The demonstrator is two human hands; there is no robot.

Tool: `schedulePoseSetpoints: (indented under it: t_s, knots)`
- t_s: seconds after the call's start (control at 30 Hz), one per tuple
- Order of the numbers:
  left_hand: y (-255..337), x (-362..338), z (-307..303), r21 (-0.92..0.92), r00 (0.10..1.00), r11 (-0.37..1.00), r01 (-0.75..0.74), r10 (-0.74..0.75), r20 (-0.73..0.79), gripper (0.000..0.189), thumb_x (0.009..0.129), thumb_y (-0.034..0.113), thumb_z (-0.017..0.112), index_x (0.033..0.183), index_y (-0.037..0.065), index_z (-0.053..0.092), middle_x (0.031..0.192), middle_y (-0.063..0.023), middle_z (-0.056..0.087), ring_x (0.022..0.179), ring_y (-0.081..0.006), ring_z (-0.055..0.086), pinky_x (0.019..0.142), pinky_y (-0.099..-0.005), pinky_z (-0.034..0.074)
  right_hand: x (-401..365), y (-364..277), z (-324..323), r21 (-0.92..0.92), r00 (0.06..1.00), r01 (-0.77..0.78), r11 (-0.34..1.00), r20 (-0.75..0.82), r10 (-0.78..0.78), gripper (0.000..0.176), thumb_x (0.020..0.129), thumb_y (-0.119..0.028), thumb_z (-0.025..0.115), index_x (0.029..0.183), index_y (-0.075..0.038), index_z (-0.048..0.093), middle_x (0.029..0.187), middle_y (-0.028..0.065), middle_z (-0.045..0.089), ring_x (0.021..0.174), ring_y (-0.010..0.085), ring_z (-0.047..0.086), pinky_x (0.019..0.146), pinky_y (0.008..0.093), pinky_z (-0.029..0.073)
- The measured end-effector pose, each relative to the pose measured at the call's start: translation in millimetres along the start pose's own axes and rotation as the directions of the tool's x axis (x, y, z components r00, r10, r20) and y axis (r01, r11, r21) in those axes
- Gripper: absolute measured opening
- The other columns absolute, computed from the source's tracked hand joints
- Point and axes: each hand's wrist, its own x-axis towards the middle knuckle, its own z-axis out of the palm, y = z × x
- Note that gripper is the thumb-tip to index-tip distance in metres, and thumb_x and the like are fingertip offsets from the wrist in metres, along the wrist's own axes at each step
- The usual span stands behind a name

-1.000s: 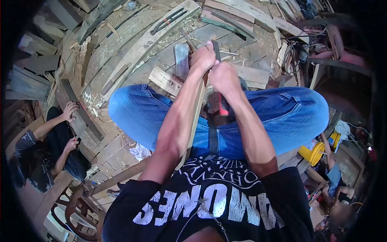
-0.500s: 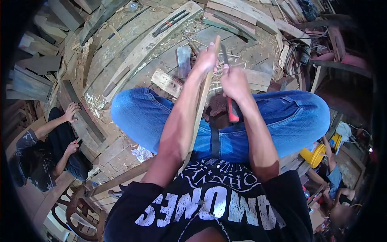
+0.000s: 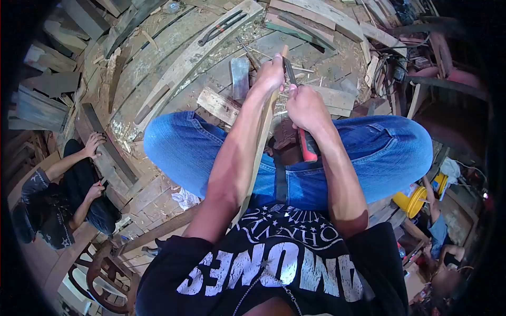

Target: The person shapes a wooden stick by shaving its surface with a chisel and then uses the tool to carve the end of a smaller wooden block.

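A long thin wooden strip (image 3: 263,126) runs from my chest up past my knees, its far end pointing away from me. Near that far end, my left hand (image 3: 270,73) is wrapped round the strip. My right hand (image 3: 307,107) is closed on a tool (image 3: 305,146) with a red and black handle; its dark blade reaches up beside my left fingers and touches or nearly touches the strip. The blade's exact contact is too small to tell.
Pliers (image 3: 224,27) lie on a curved plank (image 3: 195,60). Wood offcuts (image 3: 219,107) and shavings lie in front of my legs. A co-worker (image 3: 52,205) sits at the left, another person (image 3: 437,237) at the lower right near a yellow bucket (image 3: 408,201).
The tool's blade has tilted and moved left toward the strip and my left hand. Its red handle end has shifted slightly right. My left hand has stayed closed on the strip.
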Motion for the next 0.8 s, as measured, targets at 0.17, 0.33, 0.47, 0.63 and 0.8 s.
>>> schedulePoseSetpoints:
  t_s: [0.17,0.33,0.47,0.63,0.8]
  knots:
    - [-7,8,1,0.098,1.000,0.995,-0.015,0.013,0.021,0.059,0.102,0.042,0.025,0.068,0.006,0.056,0.057,-0.0048,0.053,0.048,-0.0166,0.048,0.048,-0.0339,0.040,0,2,11,0.010,0.999,-0.026,1.000,0.022,0.026,0.047,0.099,-0.025,0.037,0.080,0.011,0.063,0.058,0.0235,0.061,0.058,0.0359,0.066,0.062,0.0467,0.053]
    - [-42,7,34,0.160,0.922,0.915,-0.370,0.383,-0.059,0.070,0.096,0.059,0.032,0.079,0.000,0.066,0.071,-0.0151,0.066,0.061,-0.0262,0.065,0.061,-0.0379,0.050,42,-4,-10,0.119,0.992,-0.038,0.992,-0.114,0.052,0.047,0.095,-0.027,0.040,0.080,0.009,0.067,0.079,0.0321,0.063,0.082,0.0462,0.064,0.079,0.0508,0.051]
    - [-14,-9,13,-0.057,0.995,0.997,-0.051,0.056,0.084,0.065,0.098,0.051,0.032,0.079,-0.004,0.062,0.056,-0.0101,0.057,0.048,-0.0195,0.057,0.048,-0.0362,0.046,54,7,-2,0.034,0.965,-0.066,0.997,-0.253,0.073,0.049,0.096,-0.028,0.040,0.077,0.008,0.068,0.078,0.0315,0.064,0.082,0.0458,0.064,0.079,0.0502,0.050]
    - [-5,-8,5,-0.011,1.000,1.000,-0.022,0.022,0.001,0.064,0.098,0.046,0.030,0.070,-0.003,0.060,0.056,-0.0094,0.055,0.046,-0.0206,0.054,0.048,-0.0366,0.046,33,10,-6,0.057,0.963,-0.032,0.998,-0.264,0.046,0.051,0.100,-0.030,0.036,0.076,0.006,0.062,0.053,0.0175,0.060,0.049,0.0293,0.065,0.060,0.0420,0.053]
    - [-5,-1,9,-0.083,0.999,0.996,-0.041,0.041,-0.010,0.061,0.099,0.044,0.034,0.070,-0.003,0.061,0.057,-0.0095,0.056,0.046,-0.0195,0.054,0.046,-0.0356,0.045,1,-2,-5,0.087,0.996,-0.030,0.996,-0.081,0.037,0.048,0.098,-0.028,0.038,0.079,0.007,0.063,0.065,0.0264,0.060,0.067,0.0382,0.063,0.069,0.0485,0.050]
